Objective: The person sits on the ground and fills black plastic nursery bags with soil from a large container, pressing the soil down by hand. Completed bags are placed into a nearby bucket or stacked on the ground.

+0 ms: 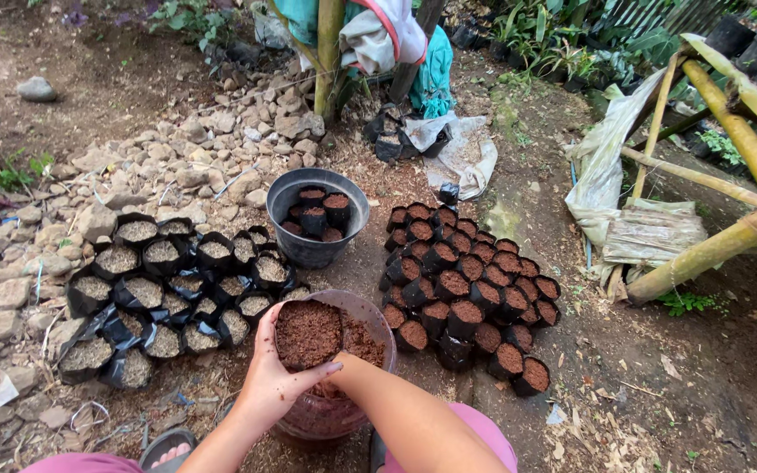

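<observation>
Left hand [278, 372] cupped around a full black planting bag [307, 333] of reddish soil held over the bucket [370, 317], right hand [330, 385] buried inside, grip impossible to tell; likely to slump and spill if squeezed unevenly.

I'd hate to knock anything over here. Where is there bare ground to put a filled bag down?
Bare dirt lies right of the brown-filled bags, toward the bamboo poles, and a narrow strip runs between that cluster and the grey-filled bags on the left. It is crowded around the grey tub, and around the bucket where both hands work.
</observation>
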